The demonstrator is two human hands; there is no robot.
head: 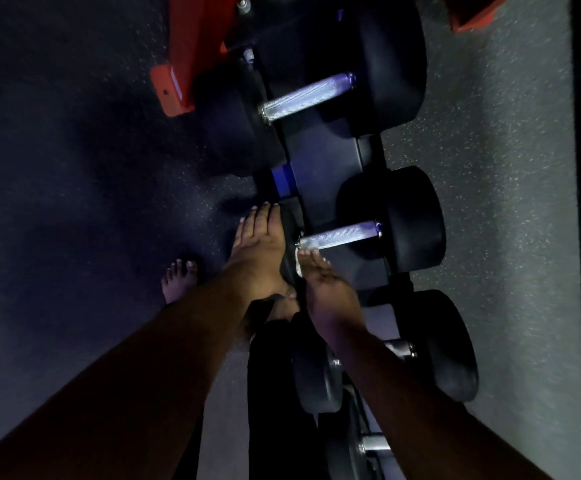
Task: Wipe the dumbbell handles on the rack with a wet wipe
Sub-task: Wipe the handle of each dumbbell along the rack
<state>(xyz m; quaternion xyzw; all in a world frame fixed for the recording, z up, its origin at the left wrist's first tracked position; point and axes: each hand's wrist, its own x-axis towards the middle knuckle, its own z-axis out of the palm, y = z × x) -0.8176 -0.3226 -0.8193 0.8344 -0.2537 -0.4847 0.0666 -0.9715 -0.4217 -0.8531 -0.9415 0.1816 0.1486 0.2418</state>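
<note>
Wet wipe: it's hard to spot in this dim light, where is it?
Head view, centre: the white wet wipe sits under the right hand, against the middle dumbbell's knurled silver handle.

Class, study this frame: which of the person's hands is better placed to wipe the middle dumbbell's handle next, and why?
The right hand: it holds the wet wipe at the near end of the middle handle. The left hand only rests flat on that dumbbell's near weight.

Wet wipe (299, 263) mostly under right hand (323, 289); near dumbbell handle (399, 349) behind forearm, dim.
</note>
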